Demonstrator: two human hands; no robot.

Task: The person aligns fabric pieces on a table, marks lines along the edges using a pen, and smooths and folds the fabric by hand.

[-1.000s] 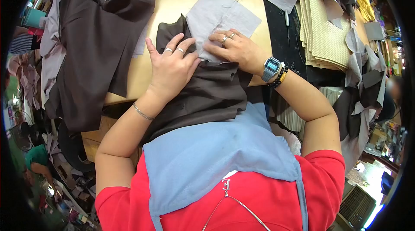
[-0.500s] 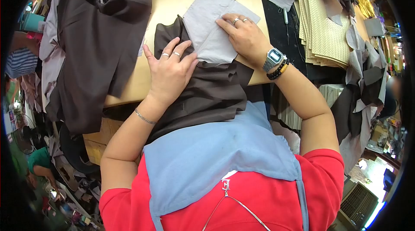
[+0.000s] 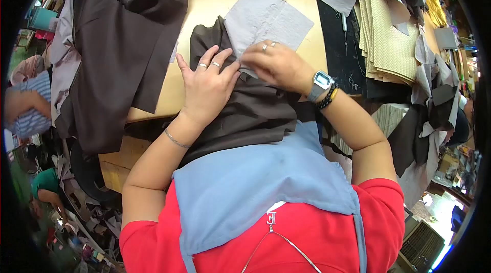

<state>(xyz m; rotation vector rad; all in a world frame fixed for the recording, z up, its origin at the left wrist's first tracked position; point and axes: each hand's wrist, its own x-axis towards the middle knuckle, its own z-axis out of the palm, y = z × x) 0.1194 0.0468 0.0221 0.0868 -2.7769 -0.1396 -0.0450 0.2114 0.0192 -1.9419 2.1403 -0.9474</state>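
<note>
Dark brown fabric lies in folds over the table's front edge and down toward my apron. A light grey cloth piece lies flat on the tabletop, meeting the brown fabric near my fingers. My left hand rests on the brown fabric with its fingers spread, the fingertips near the grey piece's corner. My right hand is closed, its fingers bent together at the lower edge of the grey piece, beside my left fingertips. What is between those right fingers is too small to make out.
Large brown fabric drapes over the table at the left. A stack of cream textured sheets and a thin pointed tool lie at the right. Other people are partly visible at the left edge.
My right hand first slid up and right over the grey piece, then came back down beside my left hand, its fingers now closed. My left hand stays on the brown fabric.
</note>
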